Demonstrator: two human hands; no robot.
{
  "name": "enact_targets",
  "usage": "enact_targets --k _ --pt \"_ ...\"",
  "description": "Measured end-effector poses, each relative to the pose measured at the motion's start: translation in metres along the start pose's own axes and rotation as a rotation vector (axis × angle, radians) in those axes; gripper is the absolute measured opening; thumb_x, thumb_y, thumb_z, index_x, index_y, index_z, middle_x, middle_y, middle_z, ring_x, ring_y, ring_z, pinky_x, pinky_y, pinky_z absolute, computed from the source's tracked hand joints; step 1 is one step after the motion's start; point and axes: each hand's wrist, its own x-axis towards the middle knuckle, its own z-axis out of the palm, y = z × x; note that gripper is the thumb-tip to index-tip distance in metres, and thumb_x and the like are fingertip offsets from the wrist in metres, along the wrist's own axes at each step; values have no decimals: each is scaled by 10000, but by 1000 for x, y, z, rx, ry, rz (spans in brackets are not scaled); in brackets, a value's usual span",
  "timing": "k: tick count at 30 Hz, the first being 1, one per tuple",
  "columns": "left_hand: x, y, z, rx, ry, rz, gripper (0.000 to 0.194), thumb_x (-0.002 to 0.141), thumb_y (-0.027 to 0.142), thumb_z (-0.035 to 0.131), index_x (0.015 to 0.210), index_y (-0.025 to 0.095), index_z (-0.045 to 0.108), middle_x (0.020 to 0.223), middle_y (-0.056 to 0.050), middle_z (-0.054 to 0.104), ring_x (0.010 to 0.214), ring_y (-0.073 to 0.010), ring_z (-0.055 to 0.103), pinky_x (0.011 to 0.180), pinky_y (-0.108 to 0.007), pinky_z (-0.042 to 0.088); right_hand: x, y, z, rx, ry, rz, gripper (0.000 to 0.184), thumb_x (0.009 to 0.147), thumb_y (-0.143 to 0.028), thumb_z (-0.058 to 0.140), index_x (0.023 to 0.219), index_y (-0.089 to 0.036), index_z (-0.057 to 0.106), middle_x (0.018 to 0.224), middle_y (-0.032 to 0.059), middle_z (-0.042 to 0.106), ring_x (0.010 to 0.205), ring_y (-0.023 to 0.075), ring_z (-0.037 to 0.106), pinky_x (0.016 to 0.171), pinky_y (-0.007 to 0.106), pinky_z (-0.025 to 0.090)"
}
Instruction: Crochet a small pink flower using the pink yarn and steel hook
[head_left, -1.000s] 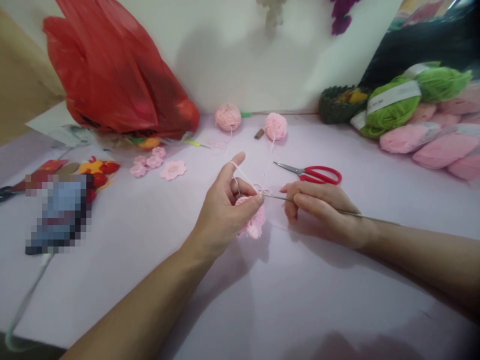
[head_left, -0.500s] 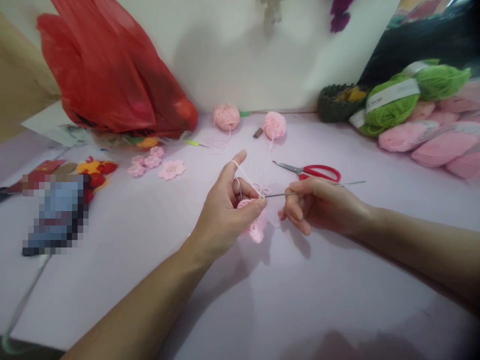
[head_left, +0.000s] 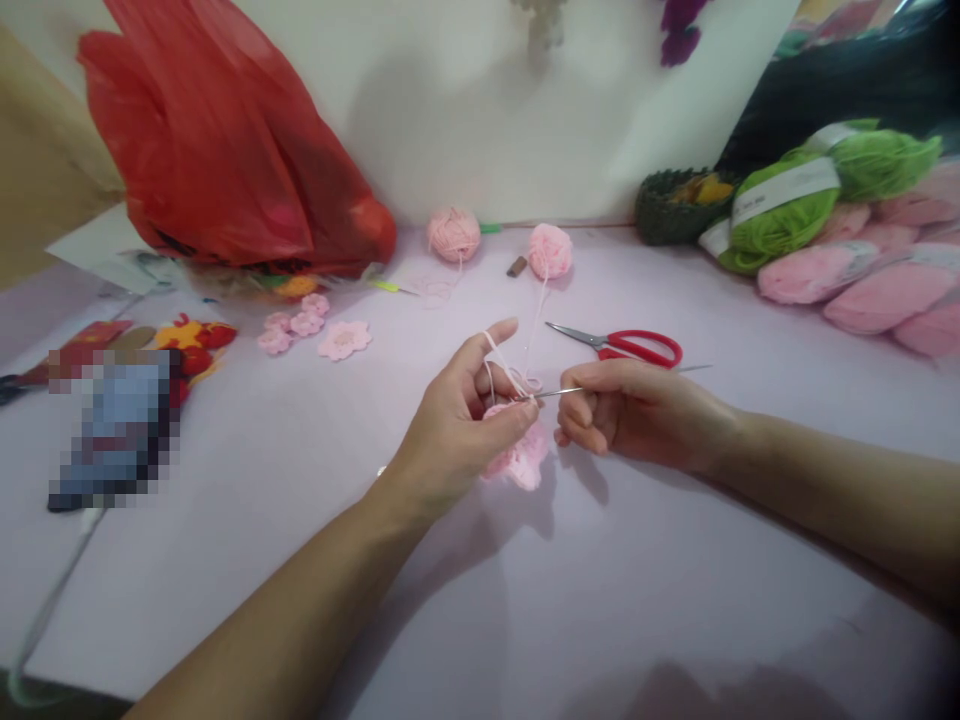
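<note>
I'm working a loop of pink yarn (head_left: 499,351) with a hook (head_left: 558,393) at the center of the frame.
Over the tabletop (head_left: 660,590), my left hand (head_left: 461,425) is pinching the pink crocheted piece (head_left: 526,462), its raised index finger carrying the yarn; my right hand (head_left: 641,415) is gripping the hook, whose tip is meeting my left fingertips. I seem to be forming a stitch; the next move is probably calling for even yarn tension and a steady pinch. Beyond, red-handled scissors (head_left: 646,346) are lying right of center, and a pink yarn ball (head_left: 550,250) is sitting upper middle.
</note>
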Motion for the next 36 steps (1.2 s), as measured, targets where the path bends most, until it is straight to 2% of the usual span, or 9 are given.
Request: enact_targets --k 7,12,15,18,23,31,36 --pt "3 -3 2 -161 -32 -101 621 795 164 724 1378 216 516 771 56 601 455 -14 425 450 -173 363 0 5 2 -25 -19 -77 380 1020 -300 444 786 -134 693 700 44 702 695 118 645 713 228 497" --pt "3 -3 2 -218 -38 -116 522 774 145 728 1279 210 612 709 62 550 516 -40 495 495 -181 413 0 4 0 29 -25 -93 394 1026 -304 406 803 -151 691 682 31 687 700 124 639 740 246 495" --pt "3 -4 2 -199 -30 -100 523 772 146 729 1278 215 616 706 70 535 483 -28 452 467 -177 390 1 4 -1 35 0 -92 396 1027 -300 397 804 -152 689 682 32 682 709 126 643 754 249 499" --pt "2 -4 2 -148 4 -66 603 772 155 738 1344 228 561 743 71 551 475 -19 435 453 -170 377 1 4 -2 29 23 -89 396 1021 -304 405 787 -153 687 671 33 674 697 126 637 744 247 500" --pt "1 -1 2 -53 41 -33 782 773 148 740 1478 240 412 775 57 584 581 -55 532 495 -164 424 1 3 -2 22 55 -74 409 1012 -290 396 756 -149 683 651 41 670 677 128 634 744 249 499" --pt "1 0 3 -36 62 -32 983 778 165 746 1576 317 193 763 70 575 491 -45 468 369 -150 336 1 2 0 22 57 -75 418 1008 -259 389 724 -142 672 644 45 668 663 128 628 743 263 497" --pt "1 0 2 -33 58 -34 978 770 172 752 1574 322 217 760 63 558 537 -54 483 426 -158 382 2 3 3 -73 68 -85 424 1020 -272 380 725 -138 653 650 39 656 668 127 621 711 262 484"
